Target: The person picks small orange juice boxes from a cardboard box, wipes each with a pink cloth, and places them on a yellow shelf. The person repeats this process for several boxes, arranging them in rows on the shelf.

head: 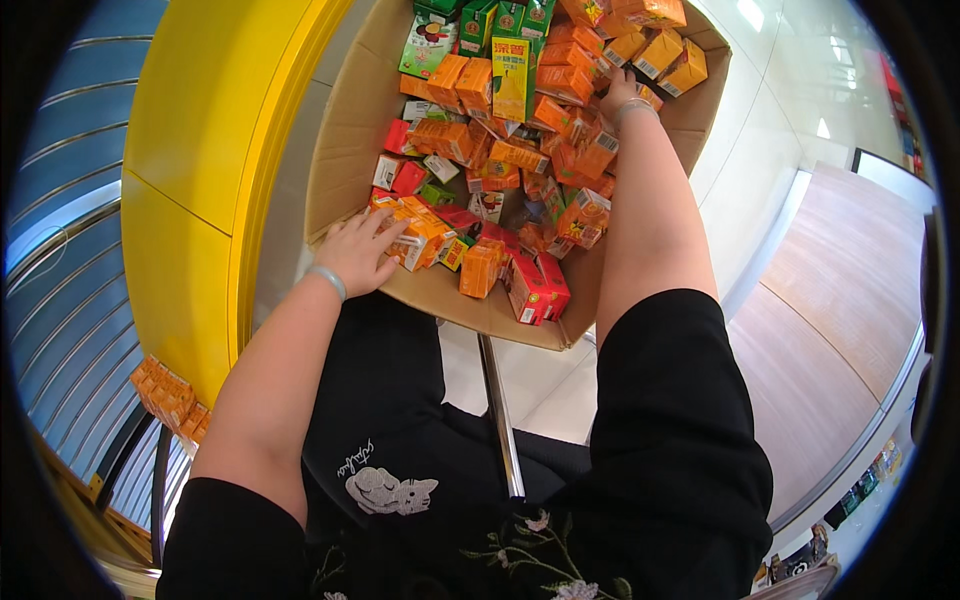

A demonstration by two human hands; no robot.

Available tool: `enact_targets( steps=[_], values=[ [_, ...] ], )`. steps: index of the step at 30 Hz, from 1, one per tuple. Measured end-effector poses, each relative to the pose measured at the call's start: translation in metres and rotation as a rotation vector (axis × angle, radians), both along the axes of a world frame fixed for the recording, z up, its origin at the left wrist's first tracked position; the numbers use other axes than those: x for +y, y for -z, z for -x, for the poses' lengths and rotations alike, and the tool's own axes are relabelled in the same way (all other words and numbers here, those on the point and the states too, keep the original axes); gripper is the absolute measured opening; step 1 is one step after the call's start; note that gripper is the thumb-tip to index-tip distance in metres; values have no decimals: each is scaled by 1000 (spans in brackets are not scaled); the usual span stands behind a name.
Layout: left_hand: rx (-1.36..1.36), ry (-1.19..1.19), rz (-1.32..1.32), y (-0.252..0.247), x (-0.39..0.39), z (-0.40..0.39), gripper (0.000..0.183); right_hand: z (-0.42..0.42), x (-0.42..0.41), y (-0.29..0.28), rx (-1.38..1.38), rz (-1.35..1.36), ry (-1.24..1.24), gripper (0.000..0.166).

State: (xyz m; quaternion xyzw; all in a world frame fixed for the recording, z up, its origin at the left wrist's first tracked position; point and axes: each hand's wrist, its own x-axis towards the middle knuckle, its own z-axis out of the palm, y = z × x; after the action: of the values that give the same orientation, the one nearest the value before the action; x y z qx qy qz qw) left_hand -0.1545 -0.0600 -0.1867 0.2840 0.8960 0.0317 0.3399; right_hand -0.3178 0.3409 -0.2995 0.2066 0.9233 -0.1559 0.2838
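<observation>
A large cardboard box [345,120] full of small drink cartons stands before me. My left hand [360,251] lies over its near left edge, fingers spread on orange drink cartons [420,225]; whether it grips one is unclear. Deep among the cartons at the right side is my right hand [622,94], beside several orange cartons [656,52]; its fingertips are partly hidden. A yellow and green carton [511,79] lies on top of the pile. Red cartons [529,289] rest near the front edge, with green cartons [478,26] at the far side.
A yellow panel [187,150] curves along the left, beside blue shelving with metal wires [71,277]. Wrapped orange cartons [165,394] sit at the lower left. A metal pole [500,420] runs below the box. A wood-patterned surface [817,300] is at the right.
</observation>
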Motion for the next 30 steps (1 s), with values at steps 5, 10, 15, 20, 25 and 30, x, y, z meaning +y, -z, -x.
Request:
enact_targets(
  steps=[5, 10, 15, 20, 25, 30],
  values=[
    [-2, -14, -12, 0, 2, -1, 53, -4, -11, -29, -77, 265, 288, 59],
    [13, -2, -24, -1, 2, 1, 52, -3, -6, -20, -64, 123, 32, 74],
    [-14, -25, -13, -6, 4, 0, 53, -7, -15, -20, 3, 45, -26, 75],
    [-23, -15, 17, -4, 0, -1, 51, -4, -25, -26, 20, 97, 148, 76],
    [-40, -30, -2, -4, 1, 3, 53, 8, -18, -10, -7, 207, 411, 73],
    [-43, -25, 9, -2, 1, 1, 54, 10, -23, -36, -34, 443, 579, 55]
  ],
)
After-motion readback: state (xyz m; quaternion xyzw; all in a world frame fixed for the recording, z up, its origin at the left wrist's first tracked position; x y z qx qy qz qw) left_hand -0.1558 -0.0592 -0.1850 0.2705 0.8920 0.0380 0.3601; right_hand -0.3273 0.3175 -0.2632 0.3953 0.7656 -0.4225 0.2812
